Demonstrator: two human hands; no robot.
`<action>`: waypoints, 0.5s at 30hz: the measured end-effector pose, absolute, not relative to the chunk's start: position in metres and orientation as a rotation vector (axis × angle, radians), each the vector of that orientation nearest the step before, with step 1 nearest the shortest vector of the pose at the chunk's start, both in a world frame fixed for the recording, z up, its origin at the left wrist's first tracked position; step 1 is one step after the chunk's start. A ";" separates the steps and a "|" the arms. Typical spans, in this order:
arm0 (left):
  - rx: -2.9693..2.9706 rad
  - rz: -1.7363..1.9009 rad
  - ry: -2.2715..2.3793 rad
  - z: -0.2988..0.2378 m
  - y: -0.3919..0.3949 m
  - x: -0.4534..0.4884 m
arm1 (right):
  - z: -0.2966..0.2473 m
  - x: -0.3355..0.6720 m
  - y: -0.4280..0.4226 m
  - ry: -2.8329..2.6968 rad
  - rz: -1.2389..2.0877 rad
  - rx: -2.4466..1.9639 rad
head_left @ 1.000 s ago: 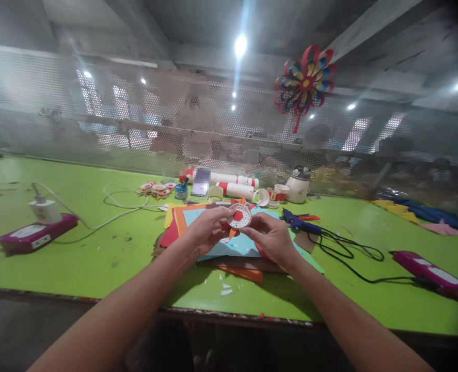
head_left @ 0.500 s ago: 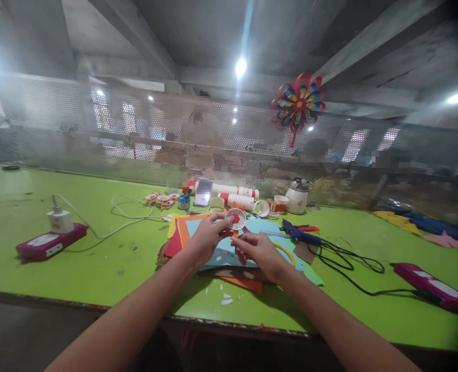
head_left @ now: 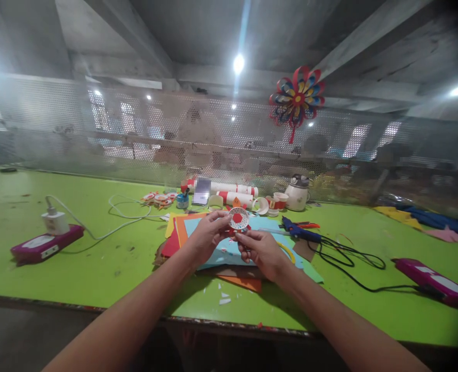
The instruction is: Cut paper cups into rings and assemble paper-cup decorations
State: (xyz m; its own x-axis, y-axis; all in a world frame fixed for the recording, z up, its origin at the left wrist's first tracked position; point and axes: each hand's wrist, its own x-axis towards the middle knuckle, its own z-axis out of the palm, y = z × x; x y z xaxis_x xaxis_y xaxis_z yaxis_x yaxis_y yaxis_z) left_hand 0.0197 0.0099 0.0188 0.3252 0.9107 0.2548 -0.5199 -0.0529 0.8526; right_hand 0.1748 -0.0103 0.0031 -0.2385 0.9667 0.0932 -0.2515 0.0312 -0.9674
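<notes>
A small round paper craft disc [head_left: 238, 219] with a red centre, a dotted white rim and red and orange paper bits around its edge is held up over the paper stack. My left hand [head_left: 207, 235] pinches it at the left edge between thumb and fingers. At its lower edge the fingertips of my right hand [head_left: 263, 251] are closed on it, the other fingers curled. Beneath both hands lie light blue paper sheets [head_left: 198, 226] on top of red, orange and yellow ones. A blue glue gun [head_left: 300, 232] rests to the right of the stack.
Similar paper discs [head_left: 161, 198], a blue jar [head_left: 182, 200], a phone [head_left: 201, 192], red-and-white tubes [head_left: 234, 199], paper cups [head_left: 280, 200] and a white flask [head_left: 297, 194] line the back. Purple power strips [head_left: 45, 243] stand left and right, with cables across the green table [head_left: 108, 274].
The disc has been turned in my fingers: an orange piece that was at its bottom edge has gone from there, and one now shows at the top. The hands stay close together.
</notes>
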 end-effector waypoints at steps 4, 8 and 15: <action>1.091 1.214 0.477 0.018 0.010 0.020 | 0.002 0.176 -0.009 -1.170 1.464 -0.867; 1.088 1.213 0.487 0.017 0.011 0.020 | 0.000 0.176 -0.009 -1.165 1.473 -0.868; 1.101 1.218 0.449 0.019 0.013 0.016 | 0.002 0.176 -0.012 -1.189 1.467 -0.864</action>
